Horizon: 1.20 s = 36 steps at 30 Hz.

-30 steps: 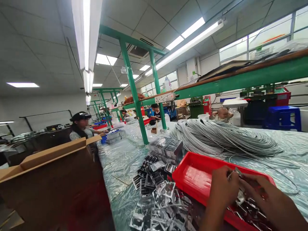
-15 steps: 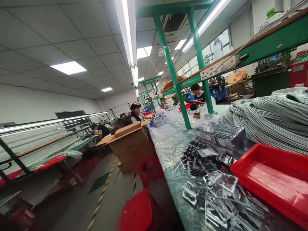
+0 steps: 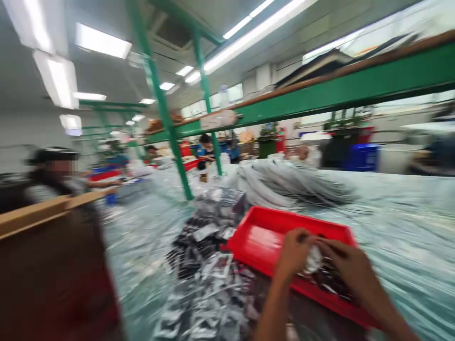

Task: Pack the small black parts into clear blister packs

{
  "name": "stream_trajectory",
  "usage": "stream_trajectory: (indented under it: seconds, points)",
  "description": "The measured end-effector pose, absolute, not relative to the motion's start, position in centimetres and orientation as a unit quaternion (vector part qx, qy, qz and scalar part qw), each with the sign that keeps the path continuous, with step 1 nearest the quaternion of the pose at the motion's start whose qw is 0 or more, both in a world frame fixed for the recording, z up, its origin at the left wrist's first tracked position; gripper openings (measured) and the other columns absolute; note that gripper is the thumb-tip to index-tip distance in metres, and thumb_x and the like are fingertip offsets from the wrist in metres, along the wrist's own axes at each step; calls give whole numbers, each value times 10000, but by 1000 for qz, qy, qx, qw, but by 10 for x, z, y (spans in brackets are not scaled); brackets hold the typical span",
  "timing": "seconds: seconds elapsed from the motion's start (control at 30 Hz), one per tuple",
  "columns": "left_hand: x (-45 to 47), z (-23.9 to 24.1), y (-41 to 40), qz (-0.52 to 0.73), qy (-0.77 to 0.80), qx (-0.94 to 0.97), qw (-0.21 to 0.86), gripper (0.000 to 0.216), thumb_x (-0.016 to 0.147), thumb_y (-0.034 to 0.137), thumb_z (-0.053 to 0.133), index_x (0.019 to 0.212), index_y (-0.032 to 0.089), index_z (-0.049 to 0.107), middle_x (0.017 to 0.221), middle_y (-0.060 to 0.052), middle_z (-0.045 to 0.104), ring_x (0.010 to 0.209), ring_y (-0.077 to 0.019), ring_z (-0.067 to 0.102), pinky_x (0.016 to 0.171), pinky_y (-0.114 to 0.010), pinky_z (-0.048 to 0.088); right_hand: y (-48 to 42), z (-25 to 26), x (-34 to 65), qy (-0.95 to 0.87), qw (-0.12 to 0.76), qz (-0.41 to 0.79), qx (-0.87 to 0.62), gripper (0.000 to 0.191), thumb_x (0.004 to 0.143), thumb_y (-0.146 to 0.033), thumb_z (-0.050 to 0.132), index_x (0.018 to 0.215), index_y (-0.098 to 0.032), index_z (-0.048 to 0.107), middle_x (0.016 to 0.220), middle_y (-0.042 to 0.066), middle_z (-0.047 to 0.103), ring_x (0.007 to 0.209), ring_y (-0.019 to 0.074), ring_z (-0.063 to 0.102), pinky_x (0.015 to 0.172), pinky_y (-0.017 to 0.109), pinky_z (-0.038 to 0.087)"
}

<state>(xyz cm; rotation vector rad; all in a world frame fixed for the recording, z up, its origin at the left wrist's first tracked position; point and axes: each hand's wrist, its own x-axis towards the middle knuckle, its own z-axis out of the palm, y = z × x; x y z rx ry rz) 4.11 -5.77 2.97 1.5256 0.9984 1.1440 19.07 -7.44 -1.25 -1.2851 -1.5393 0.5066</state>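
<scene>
The picture is smeared by motion. Both my hands meet over a red plastic tray [image 3: 270, 225] on the bench. My left hand [image 3: 293, 253] and my right hand [image 3: 346, 267] are closed together on a small clear plastic piece [image 3: 313, 259] between their fingertips. Dark small parts [image 3: 330, 282] lie in the tray under my right hand. A heap of clear and black plastic packs [image 3: 209, 265] lies just left of the tray.
A big coil of grey cable [image 3: 284, 182] lies behind the tray on the plastic-covered bench [image 3: 398, 227]. Green shelf posts [image 3: 167, 128] rise at the back. A brown cardboard box [image 3: 42, 255] stands at the left, with a person in a cap [image 3: 53, 175] behind it. Other workers sit further back.
The view swung left toward the aisle, where my hands dropped out of sight, then swung back to the tray. My hands are together over it again, as one second ago.
</scene>
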Motion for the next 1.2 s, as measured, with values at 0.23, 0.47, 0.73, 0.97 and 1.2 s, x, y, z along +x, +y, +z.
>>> stream_trajectory:
  seconds: [0.23, 0.47, 0.73, 0.97, 1.2]
  points:
    - [53, 14, -38, 481, 413, 627, 451, 254, 778, 419, 600, 671, 193, 554, 618, 37, 524, 622, -142, 486, 605, -260, 358, -60, 3, 200, -634, 528, 196, -530, 248, 814, -334, 597, 867, -185, 788, 812, 79, 784, 711, 253, 727, 664, 328, 545]
    - [44, 5, -28, 517, 483, 564, 426, 348, 764, 563, 561, 718, 220, 528, 629, 36, 536, 584, -139, 488, 558, -244, 332, -58, 5, 209, -543, 566, 153, -601, 284, 832, -383, 540, 895, -184, 733, 859, 98, 757, 807, 263, 712, 756, 357, 553]
    - [44, 19, -38, 461, 378, 574, 562, 472, 769, 616, 615, 943, 177, 632, 728, 9, 629, 613, -127, 545, 563, -220, 407, -59, 8, 201, -598, 524, 378, -474, 342, 830, -482, 618, 989, -195, 714, 754, 48, 709, 702, 232, 656, 671, 338, 527]
    - [25, 29, -45, 412, 345, 651, 536, 366, 828, 534, 618, 879, 181, 698, 757, -2, 662, 683, -145, 556, 619, -230, 430, -60, 14, 198, -521, 571, 493, -399, 363, 728, -537, 737, 834, -192, 697, 560, -31, 579, 459, 127, 480, 483, 262, 407]
    - [33, 31, -52, 437, 302, 630, 567, 339, 828, 522, 625, 835, 185, 657, 697, 19, 596, 620, -128, 505, 580, -221, 405, -62, 4, 189, -396, 566, 601, -402, 446, 711, -549, 745, 936, -187, 616, 668, -17, 596, 510, 120, 520, 410, 208, 342]
